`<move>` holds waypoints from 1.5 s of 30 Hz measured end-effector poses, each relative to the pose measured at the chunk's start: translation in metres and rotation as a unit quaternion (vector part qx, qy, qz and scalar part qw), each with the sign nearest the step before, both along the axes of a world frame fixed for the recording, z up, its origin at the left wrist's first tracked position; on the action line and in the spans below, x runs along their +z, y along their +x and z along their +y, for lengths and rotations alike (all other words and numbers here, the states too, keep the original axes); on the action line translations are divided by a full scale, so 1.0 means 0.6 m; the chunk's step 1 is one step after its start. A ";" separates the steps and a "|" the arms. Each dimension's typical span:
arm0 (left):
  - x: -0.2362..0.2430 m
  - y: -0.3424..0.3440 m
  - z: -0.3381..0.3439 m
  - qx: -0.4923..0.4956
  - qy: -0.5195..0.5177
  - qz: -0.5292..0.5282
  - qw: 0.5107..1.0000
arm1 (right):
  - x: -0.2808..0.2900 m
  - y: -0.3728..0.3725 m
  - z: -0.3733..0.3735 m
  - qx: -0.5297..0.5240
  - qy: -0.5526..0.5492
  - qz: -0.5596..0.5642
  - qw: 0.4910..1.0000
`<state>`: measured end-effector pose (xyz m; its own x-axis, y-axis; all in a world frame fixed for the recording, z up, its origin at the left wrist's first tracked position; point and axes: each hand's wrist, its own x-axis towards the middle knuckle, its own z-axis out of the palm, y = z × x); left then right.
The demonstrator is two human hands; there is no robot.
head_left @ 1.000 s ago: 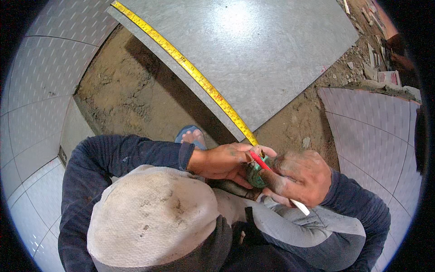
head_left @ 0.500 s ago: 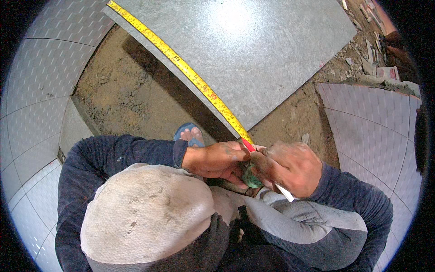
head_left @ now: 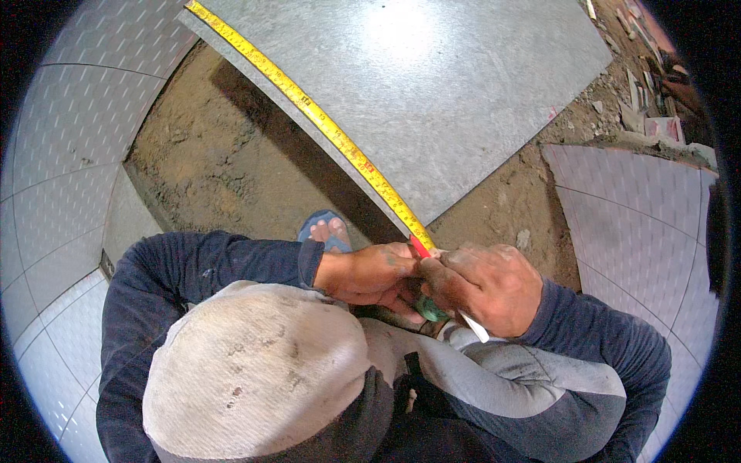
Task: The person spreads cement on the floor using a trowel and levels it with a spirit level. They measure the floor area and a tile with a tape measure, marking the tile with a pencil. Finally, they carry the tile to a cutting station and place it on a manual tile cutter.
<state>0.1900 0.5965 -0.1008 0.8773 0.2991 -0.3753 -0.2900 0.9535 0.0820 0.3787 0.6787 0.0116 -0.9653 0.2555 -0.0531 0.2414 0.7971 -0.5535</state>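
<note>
A yellow tape measure lies stretched along the lower-left edge of a large grey tile. My left hand is closed around the tape's near end, by the tile's near corner. Below the fingers shows part of a green object, seemingly the tape's case, mostly hidden by my hands. My right hand grips a red-and-white pen. Its red end points at the tile corner beside the tape, and its white end sticks out under my palm. Whether the pen tip touches the tile, I cannot tell.
Bare brown earth lies under and beside the raised tile. Patterned pale tiles flank it on the left, and more light tiles on the right. Rubble is scattered at the far right. My sandalled foot stands near the tile edge.
My right hand has moved slightly left with the pen, whose red end sits a little further left at the tile corner. The tape and my left hand have hardly moved.
</note>
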 end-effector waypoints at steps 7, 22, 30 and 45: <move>-0.001 0.000 0.003 -0.002 0.004 0.007 1.000 | -0.001 0.004 0.005 0.013 -0.016 -0.019 1.000; 0.005 -0.007 0.016 0.000 0.077 -0.027 0.997 | 0.044 0.025 0.055 -0.075 0.004 0.061 0.995; 0.055 -0.095 0.032 0.183 0.364 0.042 0.912 | 0.056 0.037 0.131 -0.388 0.027 0.208 0.897; 0.056 -0.358 -0.101 0.362 0.213 0.718 0.555 | 0.098 0.086 0.110 -0.464 0.012 0.215 0.859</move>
